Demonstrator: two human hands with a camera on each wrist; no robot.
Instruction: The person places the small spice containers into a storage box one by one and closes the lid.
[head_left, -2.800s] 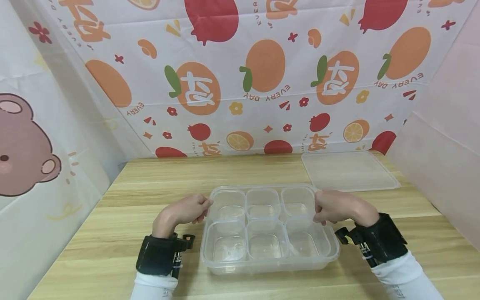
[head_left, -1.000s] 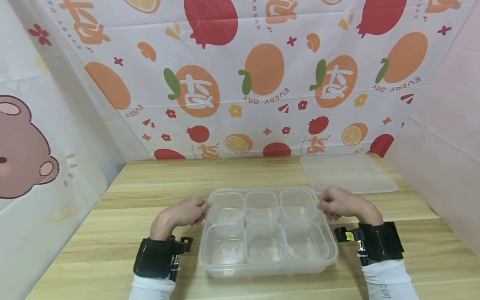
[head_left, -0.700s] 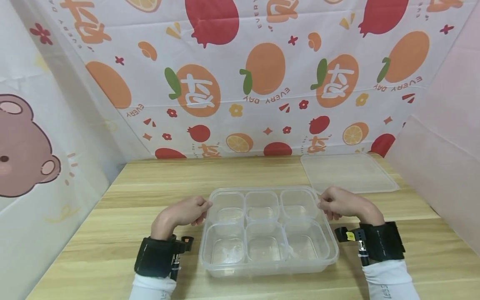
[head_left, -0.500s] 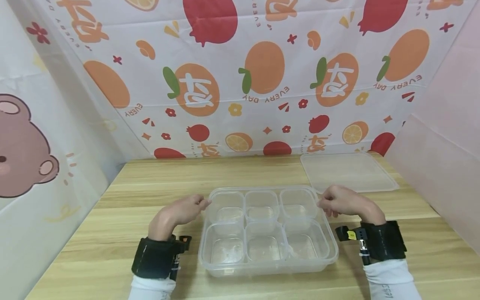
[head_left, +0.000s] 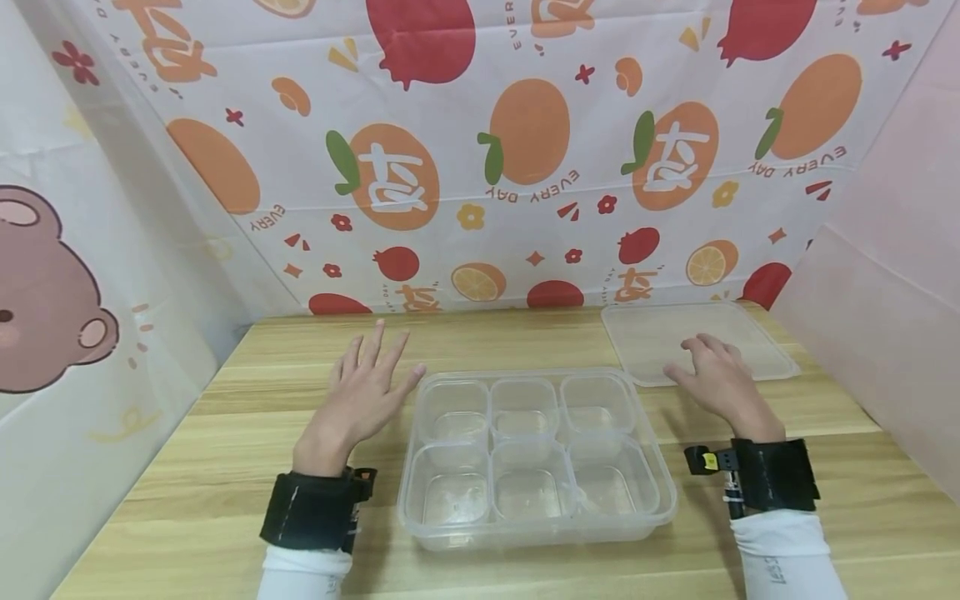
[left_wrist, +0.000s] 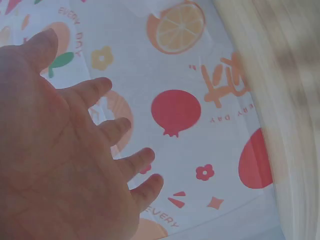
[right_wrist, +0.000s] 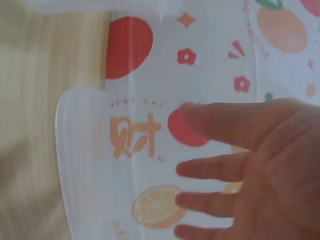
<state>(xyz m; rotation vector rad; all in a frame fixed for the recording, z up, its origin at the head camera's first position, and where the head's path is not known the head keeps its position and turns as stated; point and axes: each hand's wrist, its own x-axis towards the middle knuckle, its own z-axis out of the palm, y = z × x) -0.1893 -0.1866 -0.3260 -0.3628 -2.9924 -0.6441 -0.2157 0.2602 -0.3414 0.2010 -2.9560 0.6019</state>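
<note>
A clear plastic container (head_left: pixel 536 533) stands on the table, with several small square clear cups (head_left: pixel 531 483) set in two rows inside it. My left hand (head_left: pixel 358 400) is at the container's left side, fingers spread and straight, holding nothing. In the left wrist view its palm (left_wrist: pixel 65 145) shows bare. Over the near edge of a flat translucent lid (head_left: pixel 675 333) hovers my right hand (head_left: pixel 722 383), with fingers extended and nothing in its grasp. The right wrist view shows the same hand (right_wrist: pixel 270 170) with fingers apart and part of the lid (right_wrist: pixel 82 150) beyond.
The wooden table (head_left: pixel 262 433) carries the container at its middle and the lid at the back right. A fruit-print cloth (head_left: pixel 465 167) hangs behind the table. Pale cloth sides (head_left: pixel 885 317) border it, a bear print (head_left: pixel 45 292) on the left one.
Both hands have left the container's rim and unfolded their fingers. My left hand rose at the left; my right hand moved right and toward the lid. The container stays in place.
</note>
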